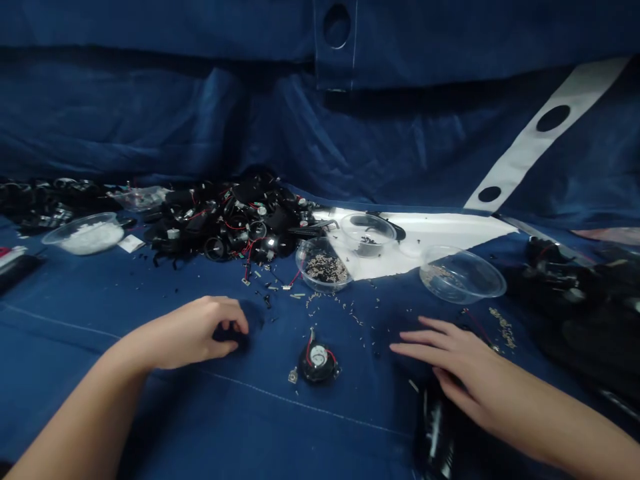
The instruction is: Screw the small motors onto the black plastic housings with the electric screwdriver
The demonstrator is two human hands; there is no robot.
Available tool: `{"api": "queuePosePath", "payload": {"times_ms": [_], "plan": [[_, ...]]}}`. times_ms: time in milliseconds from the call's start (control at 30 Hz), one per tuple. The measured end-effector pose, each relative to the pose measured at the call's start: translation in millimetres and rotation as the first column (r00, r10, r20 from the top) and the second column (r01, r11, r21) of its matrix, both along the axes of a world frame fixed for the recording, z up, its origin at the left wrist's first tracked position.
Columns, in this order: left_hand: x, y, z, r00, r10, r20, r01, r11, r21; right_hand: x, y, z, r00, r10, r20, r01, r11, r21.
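A round black part [318, 363] with a white centre and red wires lies on the blue cloth between my hands. Beside it on the left is a small pale piece [293, 376]. My left hand [203, 333] hovers left of the round part, fingers curled and thumb apart, with nothing visible in it. To the right, my right hand [450, 357] is spread open, fingers pointing left, and touches nothing I can make out. Under its wrist side lies a shiny black object [434, 433], partly covered. Tiny screws [353, 313] are scattered on the cloth beyond the round part.
A heap of black parts with wires [240, 220] lies at the back. Clear bowls hold screws [325, 267], dark bits [367, 233] and small pieces [463, 277]; another holds white material [90, 235]. White paper [450, 230] lies behind. Dark items [590, 313] crowd the right.
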State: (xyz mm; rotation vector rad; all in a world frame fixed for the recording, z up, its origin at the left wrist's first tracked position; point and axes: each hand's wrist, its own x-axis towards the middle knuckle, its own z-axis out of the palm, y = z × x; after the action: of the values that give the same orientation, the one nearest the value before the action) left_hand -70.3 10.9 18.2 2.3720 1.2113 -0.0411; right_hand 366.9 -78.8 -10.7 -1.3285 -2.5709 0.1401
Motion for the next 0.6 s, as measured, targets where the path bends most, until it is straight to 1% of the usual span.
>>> {"api": "queuePosePath", "payload": {"times_ms": [100,200,267,333,433,500,533,600], "plan": [[8.0,-4.5,-7.0,0.997,0.047,-0.056,-0.05,0.997,-0.061,12.5,-14.6,0.0,0.989,0.021,0.145,-0.025,0.999,0.03],[14.6,-7.4,-12.7,0.993,0.085,-0.081,-0.091,0.993,-0.069,20.6,-31.5,-1.8,0.98,-0.053,0.19,0.022,0.987,0.161],[14.2,-6.9,-15.1,0.995,0.077,-0.062,-0.082,0.994,-0.076,25.7,-38.4,-7.4,0.971,-0.115,0.208,0.064,0.97,0.236],[12.3,-6.1,-15.2,0.998,0.063,-0.028,-0.065,0.994,-0.091,26.3,-40.5,-14.8,0.96,-0.127,0.248,0.065,0.967,0.246],[15.0,-10.9,-9.7,0.997,0.056,0.061,-0.048,0.991,-0.122,17.4,-37.7,-19.7,0.968,-0.081,0.239,0.027,0.975,0.22],[24.4,-20.8,-4.5,0.984,0.003,0.176,0.019,0.992,-0.126,11.6,-36.5,-14.5,0.98,-0.042,0.195,-0.006,0.971,0.24],[31.3,-27.1,-2.7,0.966,-0.047,0.254,0.079,0.99,-0.119,10.4,-37.2,-9.3,0.984,-0.024,0.177,-0.023,0.965,0.26],[48.3,-40.4,-2.6,0.89,-0.167,0.424,0.224,0.971,-0.086,10.6,-41.1,4.4,0.993,-0.001,0.12,-0.036,0.952,0.304]]}}
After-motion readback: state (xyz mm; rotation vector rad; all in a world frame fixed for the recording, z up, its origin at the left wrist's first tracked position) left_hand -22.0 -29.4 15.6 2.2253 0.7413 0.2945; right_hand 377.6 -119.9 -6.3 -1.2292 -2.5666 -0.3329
